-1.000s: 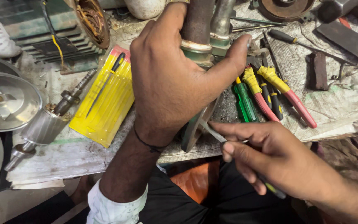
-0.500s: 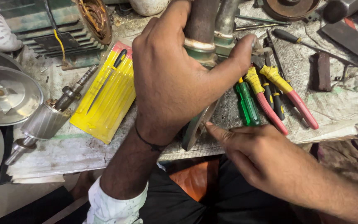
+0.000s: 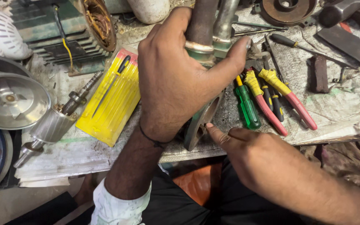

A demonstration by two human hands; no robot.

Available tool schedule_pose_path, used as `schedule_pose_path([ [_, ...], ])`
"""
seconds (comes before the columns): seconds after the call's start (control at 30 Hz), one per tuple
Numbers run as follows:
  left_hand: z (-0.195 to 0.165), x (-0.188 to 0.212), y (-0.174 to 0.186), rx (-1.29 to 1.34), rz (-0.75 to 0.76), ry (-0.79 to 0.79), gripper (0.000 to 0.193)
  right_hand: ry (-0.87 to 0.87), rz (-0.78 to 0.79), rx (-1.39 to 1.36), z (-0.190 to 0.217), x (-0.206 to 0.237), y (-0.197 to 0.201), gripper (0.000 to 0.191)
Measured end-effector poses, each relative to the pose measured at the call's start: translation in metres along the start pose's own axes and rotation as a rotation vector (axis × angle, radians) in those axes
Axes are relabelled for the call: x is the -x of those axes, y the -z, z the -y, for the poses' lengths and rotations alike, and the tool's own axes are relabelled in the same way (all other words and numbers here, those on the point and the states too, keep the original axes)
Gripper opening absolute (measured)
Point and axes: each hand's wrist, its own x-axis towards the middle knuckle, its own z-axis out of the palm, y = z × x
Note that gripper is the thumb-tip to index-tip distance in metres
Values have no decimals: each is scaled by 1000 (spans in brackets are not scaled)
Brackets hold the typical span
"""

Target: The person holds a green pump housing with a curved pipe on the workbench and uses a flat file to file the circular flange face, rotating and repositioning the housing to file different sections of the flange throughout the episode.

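Left hand (image 3: 176, 79) clenching a metal pump body (image 3: 207, 39) at 12 o'clock on the desk (image 3: 84, 154).

The right hand (image 3: 255, 158) is pressing fingertips against the round flange (image 3: 200, 123) at the centre; whether its grip is closed on anything, I cannot tell. The left hand is hiding most of the part. At 3 o'clock one green screwdriver (image 3: 247, 106) and two yellow-and-red pliers (image 3: 286, 100) are lying; at 9 o'clock one yellow packet (image 3: 111, 102), one rotor shaft (image 3: 57, 121) and a steel bowl (image 3: 11, 100) are crowding the paper-covered surface.
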Motion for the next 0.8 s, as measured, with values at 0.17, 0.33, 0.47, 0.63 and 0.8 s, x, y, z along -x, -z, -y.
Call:
schedule_pose_path([
  [0.17,0,1,1,31,-9,-29,40,-17,-6,35,-14,6,4,68],
  [0.33,2,0,-3,34,4,-8,41,-157,295,147,-7,-14,21,73],
  [0.47,5,0,-4,38,10,-27,40,-170,385,260,5,-27,44,66],
  [0.63,5,0,-5,41,8,-45,40,-209,573,356,14,-45,65,48],
  [0.8,7,-3,-8,35,10,-40,42,-258,832,501,27,-60,80,60],
])
